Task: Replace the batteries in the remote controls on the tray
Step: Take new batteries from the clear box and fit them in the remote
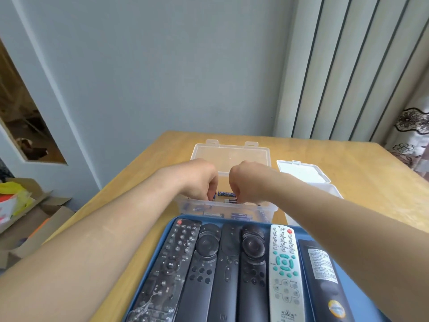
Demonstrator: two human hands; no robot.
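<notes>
Head view: tray on wooden table, grey wall.

— What is seen behind the wooden table?
— A plain grey-blue wall is met at the table's far edge and is lit softly and evenly.
— And to the right of the table?
— Pale vertical ribbed panels are set behind its far right corner. A white curtain printed with dark flowers is hung beside them.
— To the left of it?
— An angled opening is cut in the wall above and left of the table, and a dim brownish interior is shown through it. Open cardboard boxes are stacked below the table's left edge, with yellow material laid in one.
</notes>
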